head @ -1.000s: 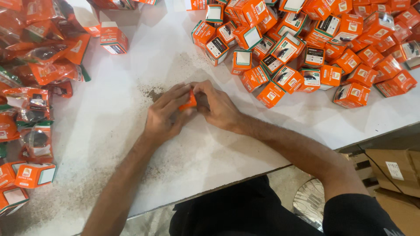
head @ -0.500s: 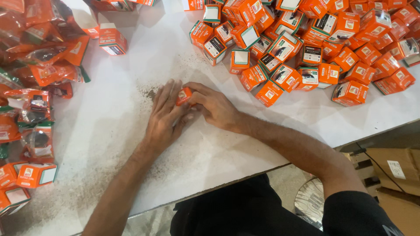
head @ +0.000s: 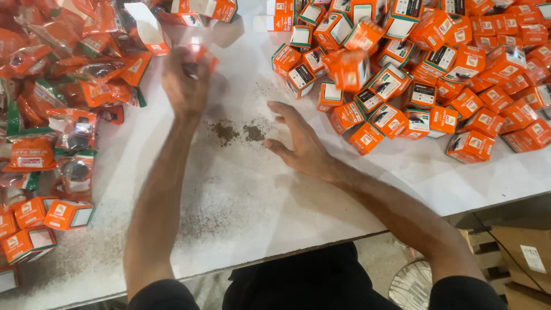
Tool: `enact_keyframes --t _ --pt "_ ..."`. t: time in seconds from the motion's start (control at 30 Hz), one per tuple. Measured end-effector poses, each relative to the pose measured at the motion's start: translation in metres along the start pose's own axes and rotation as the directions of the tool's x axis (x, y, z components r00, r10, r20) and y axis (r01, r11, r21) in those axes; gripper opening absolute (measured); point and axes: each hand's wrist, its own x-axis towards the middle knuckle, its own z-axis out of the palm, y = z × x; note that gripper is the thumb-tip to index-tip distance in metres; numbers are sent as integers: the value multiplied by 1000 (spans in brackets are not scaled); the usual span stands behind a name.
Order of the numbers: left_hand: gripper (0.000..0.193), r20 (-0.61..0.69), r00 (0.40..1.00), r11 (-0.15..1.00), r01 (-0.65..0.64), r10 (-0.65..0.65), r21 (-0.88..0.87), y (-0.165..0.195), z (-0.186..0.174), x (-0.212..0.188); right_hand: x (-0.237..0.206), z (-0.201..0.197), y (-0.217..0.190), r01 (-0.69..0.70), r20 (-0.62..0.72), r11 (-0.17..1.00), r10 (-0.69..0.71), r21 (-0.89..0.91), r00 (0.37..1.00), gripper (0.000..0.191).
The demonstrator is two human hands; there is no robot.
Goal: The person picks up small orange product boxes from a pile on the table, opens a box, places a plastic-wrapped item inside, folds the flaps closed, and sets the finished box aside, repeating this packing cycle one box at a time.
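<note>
My left hand [head: 185,83] is stretched out to the far left of the white table [head: 241,195], blurred by motion. Its fingers are curled next to a small orange box [head: 201,54], and the blur hides whether they grip it. My right hand [head: 298,143] lies flat on the table with its fingers spread and holds nothing. Beyond its fingertips a blurred orange box [head: 350,69] sits at the near edge of a heap of closed orange boxes [head: 459,69].
Orange packets and flat, unfolded cartons [head: 51,115] are heaped along the left side. A few made-up boxes [head: 63,215] stand at the near left edge. Dark crumbs [head: 238,132] dot the table's middle. Cardboard boxes [head: 516,252] lie on the floor at the right.
The hands were together on one small orange box at the table's middle. They have parted: the left swung up to the far-left pile, the right opened, and the box left them.
</note>
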Motion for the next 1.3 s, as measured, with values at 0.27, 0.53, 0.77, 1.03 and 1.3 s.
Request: enact_keyframes --t 0.27,0.53,0.77,1.03,1.3 --pt "22 425 885 961 -255 188 106 27 -65 -75 -2 9 16 -119 -12 982 122 146 992 79" --pt "88 478 877 458 -407 -45 790 -64 -127 -14 2 9 6 -3 191 988 32 -152 981 68" --pt "56 279 937 977 -208 210 -37 29 -76 -81 -3 -13 -3 -30 79 994 38 -103 996 57" --pt "52 210 724 749 -659 657 -69 95 -35 -112 -2 -5 -3 -46 93 988 60 -146 994 47" --pt "41 448 808 874 -473 382 108 110 -34 -118 -6 -2 -5 -17 55 993 24 -118 998 56"
